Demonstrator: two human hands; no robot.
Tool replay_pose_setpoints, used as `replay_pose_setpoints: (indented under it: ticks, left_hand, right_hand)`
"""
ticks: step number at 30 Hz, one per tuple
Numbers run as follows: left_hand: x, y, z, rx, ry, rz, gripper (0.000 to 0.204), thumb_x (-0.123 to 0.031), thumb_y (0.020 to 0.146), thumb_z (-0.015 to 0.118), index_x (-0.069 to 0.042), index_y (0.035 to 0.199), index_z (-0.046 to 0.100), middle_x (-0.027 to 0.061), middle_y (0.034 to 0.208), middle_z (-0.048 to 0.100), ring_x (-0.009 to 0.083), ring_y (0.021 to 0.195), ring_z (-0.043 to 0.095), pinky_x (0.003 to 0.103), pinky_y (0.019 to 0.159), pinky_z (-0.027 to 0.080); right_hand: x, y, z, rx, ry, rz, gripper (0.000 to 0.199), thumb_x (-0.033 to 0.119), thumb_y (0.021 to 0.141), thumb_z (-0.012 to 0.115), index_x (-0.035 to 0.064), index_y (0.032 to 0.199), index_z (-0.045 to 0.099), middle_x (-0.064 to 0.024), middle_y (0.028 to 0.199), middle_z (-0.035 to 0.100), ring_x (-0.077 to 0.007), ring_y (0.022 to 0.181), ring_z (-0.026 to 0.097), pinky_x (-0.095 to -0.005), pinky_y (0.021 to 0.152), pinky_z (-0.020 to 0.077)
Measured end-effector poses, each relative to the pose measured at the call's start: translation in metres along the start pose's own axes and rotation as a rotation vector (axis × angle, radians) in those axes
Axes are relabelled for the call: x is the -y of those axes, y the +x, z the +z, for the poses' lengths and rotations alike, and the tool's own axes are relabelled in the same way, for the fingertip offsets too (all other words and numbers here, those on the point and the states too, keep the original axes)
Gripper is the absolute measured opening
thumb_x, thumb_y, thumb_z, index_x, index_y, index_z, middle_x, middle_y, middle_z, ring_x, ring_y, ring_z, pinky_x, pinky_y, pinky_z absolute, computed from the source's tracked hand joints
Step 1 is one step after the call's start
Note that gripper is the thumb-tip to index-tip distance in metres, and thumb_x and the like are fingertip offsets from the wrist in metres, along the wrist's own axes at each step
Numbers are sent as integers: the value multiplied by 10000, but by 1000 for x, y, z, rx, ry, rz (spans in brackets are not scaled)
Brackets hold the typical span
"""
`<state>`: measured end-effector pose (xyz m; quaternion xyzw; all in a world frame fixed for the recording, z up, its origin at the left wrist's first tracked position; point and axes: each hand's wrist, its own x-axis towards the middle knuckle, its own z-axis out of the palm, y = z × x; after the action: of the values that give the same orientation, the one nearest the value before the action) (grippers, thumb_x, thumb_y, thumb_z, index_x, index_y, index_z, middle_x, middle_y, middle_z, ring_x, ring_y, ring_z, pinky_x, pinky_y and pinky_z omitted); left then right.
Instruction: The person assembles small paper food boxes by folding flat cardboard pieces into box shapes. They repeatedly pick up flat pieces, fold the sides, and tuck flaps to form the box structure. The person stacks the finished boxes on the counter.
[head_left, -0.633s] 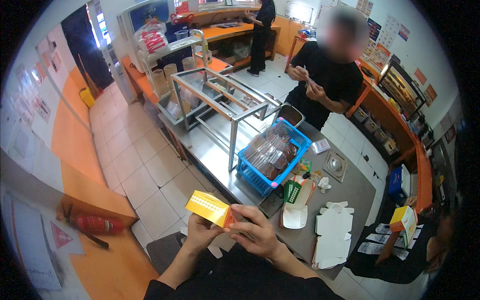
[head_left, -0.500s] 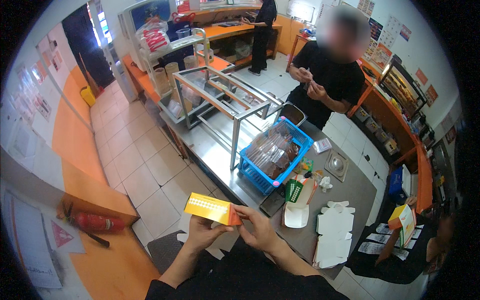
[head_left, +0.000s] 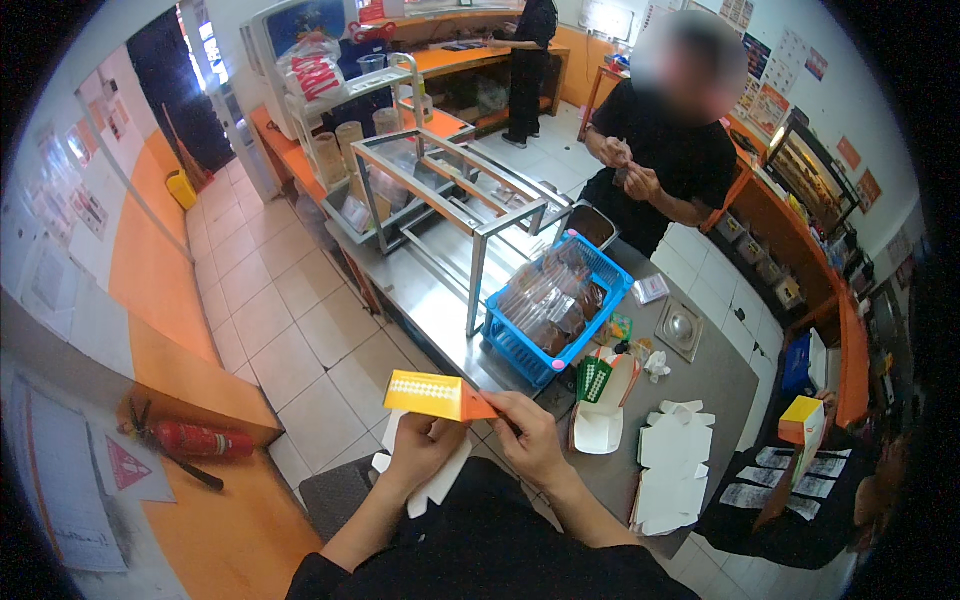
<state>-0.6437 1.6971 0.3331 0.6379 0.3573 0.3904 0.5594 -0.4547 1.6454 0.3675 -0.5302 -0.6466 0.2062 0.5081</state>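
A yellow and orange cardboard food box [head_left: 425, 396] is held in front of my body, partly folded, with white inner flaps hanging below it. My left hand [head_left: 422, 452] grips it from underneath, fingers closed on the card and partly hidden. At its orange end, my right hand [head_left: 525, 432] pinches the edge between thumb and fingers. To the right on the table stand an open green-and-white box [head_left: 600, 425] and a stack of flat white box blanks [head_left: 672, 470].
A blue basket [head_left: 520, 355] of bagged brown items stands beside a metal frame rack [head_left: 478, 280] on the steel table [head_left: 440, 290]. A co-worker [head_left: 660, 140] handles something small across the table. Another person [head_left: 800, 480] at right holds a similar box. A fire extinguisher [head_left: 205, 440] is at left.
The box has tilted and shifted slightly right, its orange end now standing out as a flap. My right hand has moved right with that end. White flaps show more below.
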Motion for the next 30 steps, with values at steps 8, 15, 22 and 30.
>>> replay_pose_setpoints:
  ticks: [8, 15, 22, 30]
  left_hand:
    - [27, -8, 9, 60, -655, -278, 297, -112, 895, 781, -18, 1156, 675, 28, 1043, 694, 114, 951, 627, 267, 866, 509]
    - [36, -22, 9, 24, -652, -275, 391, -154, 832, 853, -49, 1154, 658, 11, 1043, 676, 107, 950, 625, 264, 859, 515]
    - [29, -29, -3, -168, -827, -242, 447, -184, 849, 834, -57, 1220, 621, 24, 1107, 676, 149, 1048, 654, 297, 944, 531]
    - [23, -39, -5, 41, -741, -276, 661, -304, 890, 805, -44, 1406, 483, 61, 1280, 585, 154, 1149, 579, 298, 926, 517]
  right_hand:
    - [0, -7, 3, 31, 88, 53, 115, 74, 873, 749, -9, 948, 725, -140, 1040, 702, -236, 927, 702, -323, 786, 552]
    - [-3, -21, 17, 49, 231, 145, 128, 101, 889, 730, 7, 977, 735, -129, 1089, 670, -265, 989, 665, -353, 872, 525]
    - [-6, -25, 41, 140, 43, -207, 298, 184, 967, 667, 62, 1238, 698, -182, 1410, 556, -298, 1199, 585, -395, 992, 500]
    - [-7, -5, 33, 261, 385, 297, 295, 112, 839, 779, 3, 1048, 601, -174, 1261, 661, -232, 1035, 683, -411, 1003, 541]
